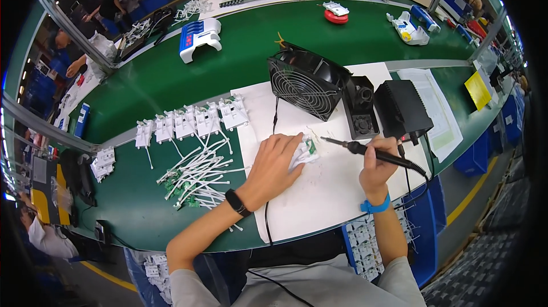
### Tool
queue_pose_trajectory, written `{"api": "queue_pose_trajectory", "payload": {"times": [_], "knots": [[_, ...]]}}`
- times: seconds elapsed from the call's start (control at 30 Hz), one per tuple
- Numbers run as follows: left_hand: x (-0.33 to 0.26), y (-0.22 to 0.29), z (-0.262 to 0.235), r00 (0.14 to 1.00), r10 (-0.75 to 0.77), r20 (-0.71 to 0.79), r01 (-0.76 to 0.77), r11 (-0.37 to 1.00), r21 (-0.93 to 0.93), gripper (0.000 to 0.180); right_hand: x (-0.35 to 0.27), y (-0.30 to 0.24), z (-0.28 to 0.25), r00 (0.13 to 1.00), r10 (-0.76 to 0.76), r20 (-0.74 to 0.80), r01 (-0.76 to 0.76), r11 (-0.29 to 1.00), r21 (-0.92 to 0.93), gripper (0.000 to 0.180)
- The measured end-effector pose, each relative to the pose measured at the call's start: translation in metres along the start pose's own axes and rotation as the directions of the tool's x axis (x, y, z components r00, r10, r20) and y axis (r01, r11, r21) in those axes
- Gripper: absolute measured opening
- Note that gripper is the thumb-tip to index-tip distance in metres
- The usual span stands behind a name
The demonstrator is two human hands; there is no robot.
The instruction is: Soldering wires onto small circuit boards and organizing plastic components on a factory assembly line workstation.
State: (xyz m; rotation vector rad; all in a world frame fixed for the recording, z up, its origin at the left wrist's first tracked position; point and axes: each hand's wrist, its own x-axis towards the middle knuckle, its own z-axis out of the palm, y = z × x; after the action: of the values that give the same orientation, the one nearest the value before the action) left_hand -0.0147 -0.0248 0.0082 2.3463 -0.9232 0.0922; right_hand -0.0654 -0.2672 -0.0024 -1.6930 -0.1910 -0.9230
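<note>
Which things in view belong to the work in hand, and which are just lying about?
Seemingly in the work:
soldering iron, held in the right hand
white part with green board, held by the left hand
row of white parts
pile of white cables

Apparently just lying about:
blue-and-white housing
red round object
yellow card

"From where did the head camera look?"
"From the wearer's head, above the grey shirt (319,281), on the near side of the black axial fan (305,82)."
"Facing which way?"
"Forward and steeply down; its centre fell just short of the fan's left side."
"How near?"
"Close enough that the left hand (275,164) and right hand (378,171) showed plainly on the fan's near side; the fisheye also took in the green work surface (251,58) beyond the fan."
</note>
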Motion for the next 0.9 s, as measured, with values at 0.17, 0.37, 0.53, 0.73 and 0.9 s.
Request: {"api": "queue_pose_trajectory", "payload": {"times": [0.17,0.37,0.53,0.73,0.9], "knots": [[-0.012,-0.002,-0.003,0.998,0.065,0.020,-0.065,0.997,-0.032,0.053,-0.015,0.008,-0.003,0.998,-0.006,0.061,0.007,1.000,-0.022,0.016],[-0.013,-0.003,-0.001,0.988,0.146,0.052,-0.150,0.986,0.076,0.051,-0.014,0.008,-0.001,0.992,0.017,0.125,-0.011,0.999,-0.046,0.018],[-0.010,-0.005,-0.003,0.983,0.166,0.074,-0.172,0.981,0.085,0.052,-0.015,0.006,0.000,0.986,0.051,0.162,-0.041,0.997,-0.060,0.017],[-0.009,-0.007,-0.003,0.981,0.174,0.081,-0.179,0.982,0.054,0.050,-0.012,0.006,0.003,0.984,0.060,0.169,-0.055,0.998,-0.035,0.016],[-0.009,-0.008,-0.003,0.982,0.174,0.078,-0.179,0.982,0.064,0.051,-0.011,0.006,0.003,0.979,0.090,0.181,-0.089,0.996,-0.018,0.016]]}}
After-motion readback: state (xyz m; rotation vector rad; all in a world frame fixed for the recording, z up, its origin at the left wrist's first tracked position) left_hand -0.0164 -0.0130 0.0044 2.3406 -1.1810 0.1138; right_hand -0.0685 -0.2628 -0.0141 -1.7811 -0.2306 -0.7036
